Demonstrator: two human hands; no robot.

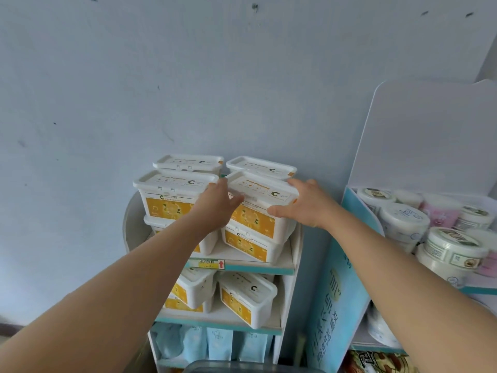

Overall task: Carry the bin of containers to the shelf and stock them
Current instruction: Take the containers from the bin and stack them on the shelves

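Both my hands hold one white container with an orange label (258, 211) on the top shelf (269, 265) of a narrow white and teal rack. My left hand (219, 204) grips its left side, my right hand (304, 203) its right side and lid edge. It sits tilted on top of another like container (250, 244). A second stack of two (172, 200) stands to its left, and two more lids (262, 166) show behind. The shelf below carries several more containers (246, 297). A clear bin's rim (242, 367) shows at the bottom edge.
A pale blue wall (188, 76) rises right behind the rack. To the right stands a second display (338, 292) with round white jars (403, 222) and pink packs. Light blue pouches (215, 345) fill the rack's lowest shelf in view.
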